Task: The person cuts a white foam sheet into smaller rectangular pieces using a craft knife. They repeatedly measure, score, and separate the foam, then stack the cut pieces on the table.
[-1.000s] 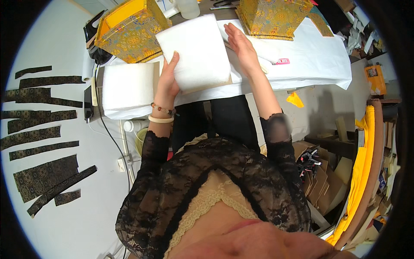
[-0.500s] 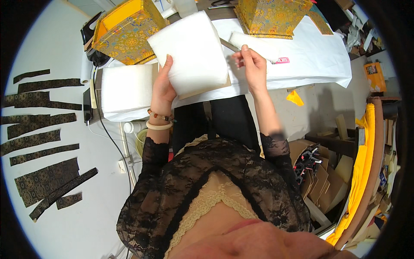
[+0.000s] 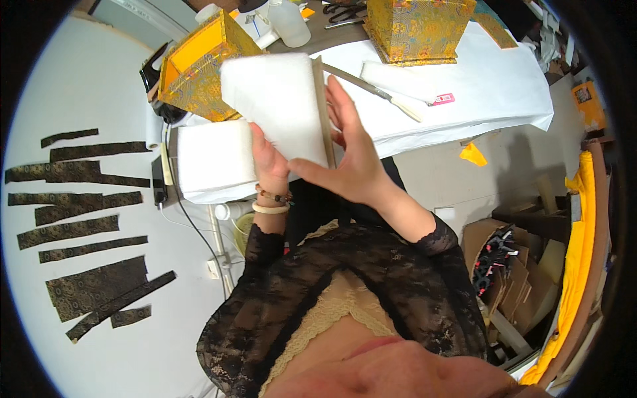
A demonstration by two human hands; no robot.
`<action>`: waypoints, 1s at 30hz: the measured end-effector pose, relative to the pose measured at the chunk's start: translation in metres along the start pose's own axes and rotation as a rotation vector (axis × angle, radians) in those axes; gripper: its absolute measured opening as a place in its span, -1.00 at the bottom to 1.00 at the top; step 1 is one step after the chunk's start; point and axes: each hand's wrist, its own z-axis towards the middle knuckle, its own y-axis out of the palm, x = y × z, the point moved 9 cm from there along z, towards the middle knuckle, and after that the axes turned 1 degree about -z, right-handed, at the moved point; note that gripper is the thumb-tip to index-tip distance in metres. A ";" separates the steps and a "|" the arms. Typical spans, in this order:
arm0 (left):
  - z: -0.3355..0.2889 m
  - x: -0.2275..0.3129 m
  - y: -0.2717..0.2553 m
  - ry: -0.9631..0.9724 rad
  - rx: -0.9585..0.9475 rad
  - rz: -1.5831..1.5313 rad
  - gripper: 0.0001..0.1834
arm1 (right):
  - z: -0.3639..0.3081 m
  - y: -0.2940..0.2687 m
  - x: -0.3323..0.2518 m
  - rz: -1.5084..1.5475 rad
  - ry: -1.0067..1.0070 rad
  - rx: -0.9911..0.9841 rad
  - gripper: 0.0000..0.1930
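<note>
I hold a white padded board (image 3: 279, 106) tilted up off the table, its thin cardboard edge turned toward the right. My left hand (image 3: 267, 159) grips its lower left corner from behind. My right hand (image 3: 352, 152) presses flat against the board's right edge, fingers spread upward. A stack of white padding (image 3: 212, 162) lies on the table just left of my left hand.
Two yellow brocade boxes (image 3: 199, 66) (image 3: 418, 26) stand at the back of the white-covered table (image 3: 491, 93). A brush or knife (image 3: 378, 93) lies on the cloth beside a white bottle (image 3: 288, 23). Dark brocade strips (image 3: 79, 225) lie on the floor left. Cardboard scraps (image 3: 511, 265) sit right.
The white board has been lifted from flat on the table and tilted up on edge. My right hand has moved from the tabletop to the board's right edge.
</note>
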 end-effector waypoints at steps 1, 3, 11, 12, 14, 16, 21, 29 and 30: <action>0.000 -0.003 0.003 -0.003 -0.047 -0.074 -0.13 | 0.000 0.006 -0.001 0.013 -0.001 0.006 0.18; -0.001 -0.006 0.007 -0.010 -0.128 -0.159 -0.13 | -0.002 0.016 -0.004 0.040 -0.003 0.016 0.12; -0.009 -0.003 0.014 0.012 -0.169 -0.105 -0.12 | -0.010 0.028 -0.011 -0.016 -0.113 0.049 0.03; -0.010 -0.003 0.014 0.022 -0.164 -0.083 -0.12 | -0.011 0.028 -0.010 -0.016 -0.108 0.049 0.03; -0.010 0.000 0.014 0.043 -0.146 -0.029 -0.12 | -0.012 0.026 -0.009 -0.019 -0.104 0.043 0.04; -0.009 0.004 0.010 0.062 -0.113 0.037 -0.12 | -0.014 0.019 -0.008 0.037 -0.071 0.039 0.00; -0.009 0.013 -0.016 0.023 0.009 0.099 -0.13 | -0.014 -0.056 0.013 0.035 -0.112 0.347 -0.62; -0.013 0.009 -0.015 -0.069 0.203 0.173 -0.22 | -0.069 -0.143 0.076 0.023 0.122 0.599 -0.86; -0.014 0.008 -0.015 -0.093 0.228 0.192 -0.22 | -0.075 -0.146 0.080 -0.001 0.143 0.592 -0.86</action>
